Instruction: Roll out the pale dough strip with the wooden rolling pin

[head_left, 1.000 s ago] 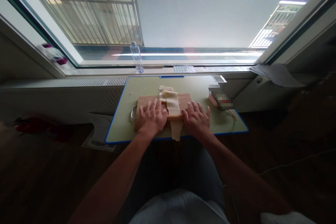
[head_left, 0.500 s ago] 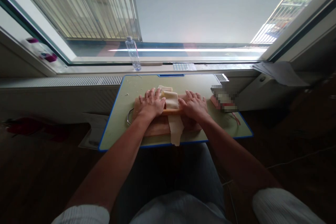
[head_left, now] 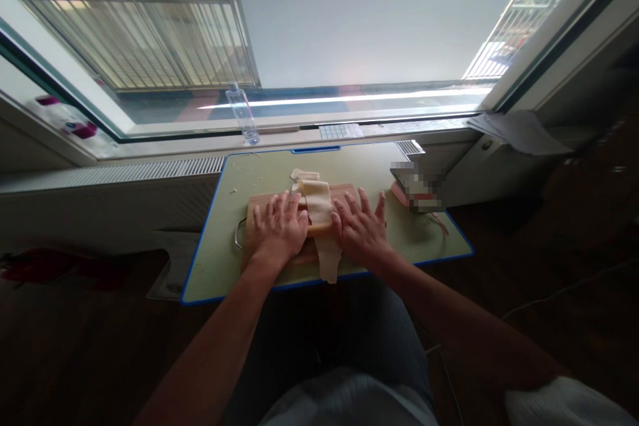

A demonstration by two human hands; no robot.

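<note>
A wooden rolling pin (head_left: 318,231) lies crosswise on a wooden cutting board (head_left: 258,208). A flat strip of dough (head_left: 317,204) shows beyond the pin, and a ragged end (head_left: 329,262) extends on the near side past the board's front edge. My left hand (head_left: 280,225) rests palm down over the pin's left part, fingers stretched forward. Over the right part lies my right hand (head_left: 363,226), its fingers spread and its thumb beside the dough. Both palms hide the ends of the pin. A smaller dough piece (head_left: 305,175) lies behind the board.
The board sits on a pale green folding table (head_left: 207,266) with a blue rim. A metal handle (head_left: 238,234) projects at the board's left. At the table's right is a blurred-out item (head_left: 419,190). On the windowsill stands a clear bottle (head_left: 243,116).
Both hands and the rolling pin have shifted towards me over the board, and more of the dough beyond the pin shows. My right fingers are more spread. The camera view has tilted slightly.
</note>
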